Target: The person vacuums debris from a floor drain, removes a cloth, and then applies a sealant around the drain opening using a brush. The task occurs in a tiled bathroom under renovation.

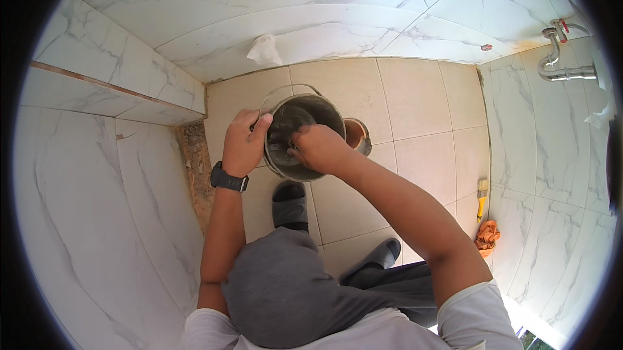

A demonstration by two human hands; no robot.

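A dark bucket [329, 114] with a wire handle is on the tiled floor in front of me, its inside grey and wet-looking. My left hand [244, 145], with a black watch at the wrist, grips the bucket's left rim, thumb on the inner side. Over the bucket's mouth, my right hand [319, 149] reaches in with curled fingers. What those fingers hold is hidden by the hand and the dark interior. Just right of the bucket, partly covered by it, sits a smaller orange-brown container [355, 134].
Marble-patterned walls enclose the beige floor [422, 162]. A yellow-handled brush [481, 201] and a crumpled orange cloth [487, 238] lie by the right wall. Metal pipework [564, 72] juts out at upper right. A rough unfinished strip [193, 168] runs along the left wall.
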